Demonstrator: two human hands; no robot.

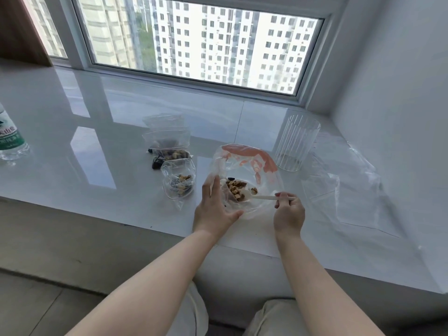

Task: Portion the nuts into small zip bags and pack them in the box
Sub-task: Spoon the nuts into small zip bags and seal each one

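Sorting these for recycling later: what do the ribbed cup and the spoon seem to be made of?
Ribbed cup: clear, glossy, with vertical ribs and the sill showing through; glass or hard plastic, I cannot tell which. Spoon: opaque white, matte, thin, so probably plastic.

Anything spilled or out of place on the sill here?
Yes: a few dark pieces lie loose on the white sill beside the filled small zip bags, outside any bag. Nothing else stands out.

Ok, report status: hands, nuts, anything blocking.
Left hand holds big bag open. Right hand grips spoon in nuts. Small zip bags wait left. Nothing blocking.
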